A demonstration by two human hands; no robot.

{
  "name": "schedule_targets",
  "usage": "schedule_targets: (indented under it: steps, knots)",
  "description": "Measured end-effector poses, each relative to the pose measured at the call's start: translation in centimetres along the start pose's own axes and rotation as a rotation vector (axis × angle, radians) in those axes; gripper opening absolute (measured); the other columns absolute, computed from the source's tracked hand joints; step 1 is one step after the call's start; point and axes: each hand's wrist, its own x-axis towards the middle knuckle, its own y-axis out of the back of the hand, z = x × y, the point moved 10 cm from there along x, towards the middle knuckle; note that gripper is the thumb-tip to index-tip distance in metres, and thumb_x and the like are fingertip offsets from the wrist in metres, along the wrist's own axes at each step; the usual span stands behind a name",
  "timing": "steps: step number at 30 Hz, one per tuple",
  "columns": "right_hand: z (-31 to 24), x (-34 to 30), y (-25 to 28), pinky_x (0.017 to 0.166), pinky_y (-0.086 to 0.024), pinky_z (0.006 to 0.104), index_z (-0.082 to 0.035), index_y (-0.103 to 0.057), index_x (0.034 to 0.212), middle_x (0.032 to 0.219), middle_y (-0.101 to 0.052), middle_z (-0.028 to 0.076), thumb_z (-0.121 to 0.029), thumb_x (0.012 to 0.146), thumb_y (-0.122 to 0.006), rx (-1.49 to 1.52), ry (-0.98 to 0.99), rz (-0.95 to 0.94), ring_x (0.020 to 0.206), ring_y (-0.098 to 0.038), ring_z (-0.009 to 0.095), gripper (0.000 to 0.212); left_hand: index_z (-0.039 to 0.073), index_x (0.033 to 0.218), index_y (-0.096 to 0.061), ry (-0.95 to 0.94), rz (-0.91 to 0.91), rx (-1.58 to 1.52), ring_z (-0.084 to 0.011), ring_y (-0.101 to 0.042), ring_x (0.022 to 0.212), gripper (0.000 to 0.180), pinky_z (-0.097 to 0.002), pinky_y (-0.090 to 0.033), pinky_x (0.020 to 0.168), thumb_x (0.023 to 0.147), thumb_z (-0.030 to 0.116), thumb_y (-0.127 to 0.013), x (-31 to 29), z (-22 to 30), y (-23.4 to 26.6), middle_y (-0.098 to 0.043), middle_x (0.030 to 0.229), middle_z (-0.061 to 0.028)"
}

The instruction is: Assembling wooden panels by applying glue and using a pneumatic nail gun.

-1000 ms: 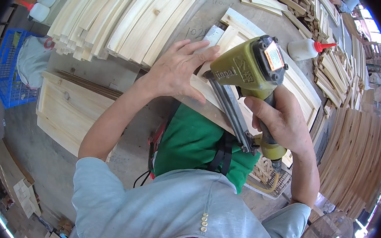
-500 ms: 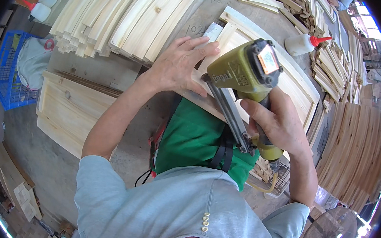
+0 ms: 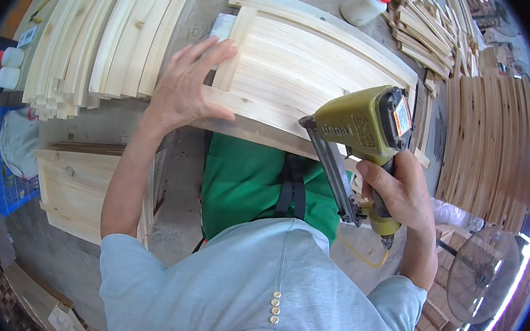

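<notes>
A framed wooden panel (image 3: 299, 58) of pale boards lies flat in front of me, its near rail above my green apron. My left hand (image 3: 186, 83) rests on its near left corner, fingers spread toward the far side and thumb out along the near rail; it is open. My right hand (image 3: 400, 188) is closed around the handle of an olive-green pneumatic nail gun (image 3: 360, 123). The gun's nose is over the near rail, right of the middle, with its magazine slanting back toward me. Whether the nose touches the wood, I cannot tell.
Stacked long boards (image 3: 142, 25) lie at the left. A white glue bottle (image 3: 362, 8) with a red tip stands beyond the panel, near loose wood strips (image 3: 424, 34). A tall board stack (image 3: 487, 147) and a fan (image 3: 484, 275) are at right. A blue crate (image 3: 2, 183) is far left.
The nail gun has moved right along the near rail, away from my left hand. My left hand stays at the panel's left corner with fingers spread. The whole view has shifted.
</notes>
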Motion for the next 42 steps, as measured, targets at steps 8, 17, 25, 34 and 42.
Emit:
schedule_targets:
  steps: [8,17,25,34,42]
  knots:
    - [1.1,0.0,0.4,0.056,-0.050,0.0297,0.005,-0.057,0.098,0.071,-0.062,0.008,-0.020,0.088,-0.066,-0.036,0.029,0.016,0.060,-0.062,0.014,0.029,0.013,0.140,-0.044,0.005,-0.007,-0.019,-0.0251,-0.036,0.137,0.105,-0.0469,-0.029,0.113,0.054,0.063,-0.077,0.1,0.3,0.1,-0.051,0.140,-0.0014]
    - [7.3,-5.2,5.1,0.051,-0.043,0.0247,0.003,-0.059,0.098,0.070,-0.060,0.003,-0.016,0.089,-0.065,0.151,-0.143,0.245,0.057,-0.056,0.010,0.022,0.010,0.143,-0.041,-0.048,-0.001,-0.032,-0.0279,-0.035,0.138,0.111,-0.0454,-0.027,0.112,0.050,0.056,-0.081,0.5,0.7,0.0,-0.052,0.140,-0.0036]
    - [10.2,-5.9,6.2,0.054,-0.046,0.0282,0.003,-0.057,0.093,0.064,-0.060,0.005,-0.019,0.087,-0.066,0.168,-0.150,0.281,0.056,-0.058,0.011,0.024,0.011,0.143,-0.044,0.039,-0.060,-0.045,-0.0273,-0.032,0.140,0.112,-0.0452,-0.026,0.114,0.048,0.059,-0.080,0.5,0.5,-0.5,-0.047,0.144,-0.0042]
    - [13.5,-7.6,9.8,0.050,-0.044,0.0253,0.003,-0.060,0.097,0.071,-0.062,0.003,-0.018,0.086,-0.068,0.277,-0.217,0.445,0.056,-0.057,0.010,0.024,0.011,0.144,-0.042,0.034,-0.058,-0.036,-0.0296,-0.033,0.139,0.113,-0.0466,-0.027,0.114,0.050,0.062,-0.078,0.4,0.8,-0.4,-0.044,0.146,-0.0078]
    - [19.2,-4.2,22.8,0.062,-0.051,0.0376,0.005,-0.057,0.104,0.081,-0.065,0.017,-0.023,0.088,-0.062,-0.380,-0.177,0.775,0.072,-0.066,0.030,0.032,0.008,0.146,-0.038,0.057,-0.069,-0.071,-0.0341,-0.031,0.139,0.117,-0.0487,-0.025,0.113,0.052,0.067,-0.076,1.2,1.2,-0.3,-0.042,0.148,-0.0107]
